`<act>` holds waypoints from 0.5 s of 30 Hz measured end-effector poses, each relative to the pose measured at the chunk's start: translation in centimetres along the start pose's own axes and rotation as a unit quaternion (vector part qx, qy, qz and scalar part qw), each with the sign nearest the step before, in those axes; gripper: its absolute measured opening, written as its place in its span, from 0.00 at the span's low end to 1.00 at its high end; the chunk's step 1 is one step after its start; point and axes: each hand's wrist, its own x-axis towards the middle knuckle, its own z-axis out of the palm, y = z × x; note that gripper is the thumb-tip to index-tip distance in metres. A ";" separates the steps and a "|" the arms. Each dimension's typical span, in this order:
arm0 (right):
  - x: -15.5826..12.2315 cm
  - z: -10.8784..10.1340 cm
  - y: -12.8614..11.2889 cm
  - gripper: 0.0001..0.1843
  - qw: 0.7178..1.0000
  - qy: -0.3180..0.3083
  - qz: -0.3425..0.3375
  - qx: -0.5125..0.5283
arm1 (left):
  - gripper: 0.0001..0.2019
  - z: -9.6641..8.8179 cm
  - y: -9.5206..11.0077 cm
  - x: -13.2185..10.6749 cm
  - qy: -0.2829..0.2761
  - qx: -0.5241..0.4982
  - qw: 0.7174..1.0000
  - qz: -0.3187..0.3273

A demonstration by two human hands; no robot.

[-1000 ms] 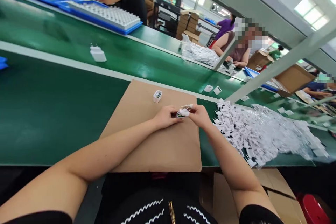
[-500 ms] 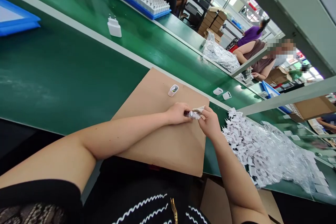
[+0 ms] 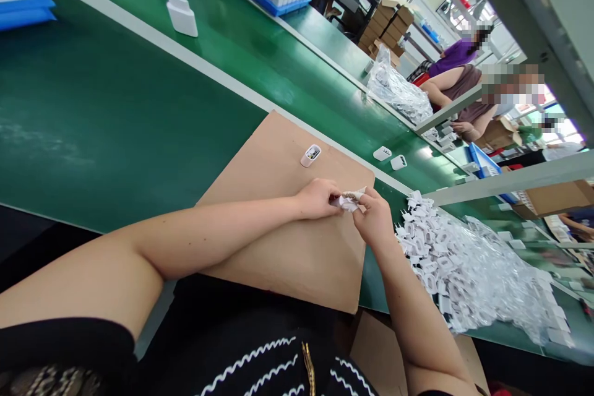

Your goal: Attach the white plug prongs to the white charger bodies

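My left hand (image 3: 319, 199) is closed with its fingertips round a small white plastic charger part, largely hidden by the fingers. Against that part my right hand (image 3: 374, 215) pinches a crumpled whitish cloth (image 3: 353, 197), which has a brownish patch. Both hands meet just above the right side of a brown cardboard sheet (image 3: 288, 260). On the same sheet, beyond my left hand, stands a white charger housing (image 3: 310, 155) with its open end showing parts inside.
Right of my right arm lies a heap of white charger casings (image 3: 424, 235), partly under a clear plastic bag (image 3: 492, 278). Two white housings (image 3: 383, 153) and a two-pin charger (image 3: 182, 14) rest on the green belt (image 3: 260, 68). A blue tray (image 3: 293, 6) holds many chargers. A co-worker (image 3: 464, 99) sits across.
The view has shifted slightly, so the background sits differently. Both hands keep their hold, the cloth still pressed at the white part. The co-worker's arm at the blue tray has left view.
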 end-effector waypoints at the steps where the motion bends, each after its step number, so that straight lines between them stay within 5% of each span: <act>1: 0.0 0.0 0.0 0.10 1.000 0.003 0.001 -0.005 | 0.08 0.1 -0.1 0.0 0.002 0.001 1.000 0.001; 10: -0.1 -0.1 0.6 0.13 0.990 0.039 0.032 0.129 | 0.09 0.3 -0.5 0.4 0.001 0.005 1.000 -0.002; 15: -0.3 -0.1 0.4 0.13 0.997 0.024 -0.007 0.073 | 0.10 0.1 -0.3 0.4 0.003 0.013 1.000 -0.009</act>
